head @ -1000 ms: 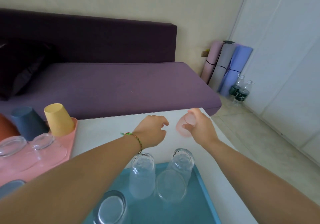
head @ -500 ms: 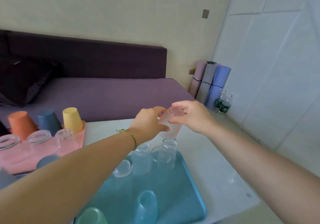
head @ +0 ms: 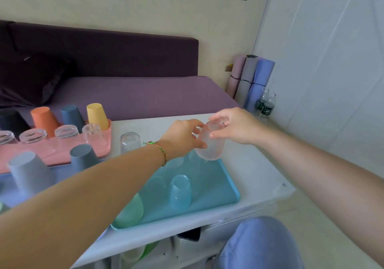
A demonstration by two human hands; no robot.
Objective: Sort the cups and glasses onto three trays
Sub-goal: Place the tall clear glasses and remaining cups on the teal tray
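The right hand (head: 234, 126) pinches the top of a frosted pink glass (head: 211, 146) with curled fingertips. The left hand (head: 182, 137) curls thumb and fingers round its side, so both hold it above the far right corner of the blue tray (head: 230, 185). This looks like a placing step (or a hand-over, hard to tell). The next move would be to set it down clear of the pale blue glass (head: 179, 191).

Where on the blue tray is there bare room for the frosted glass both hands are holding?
The blue tray is bare between the blue glass and its right rim, just near the frosted glass. The white table right of it is bare too. The pink tray is crowded.
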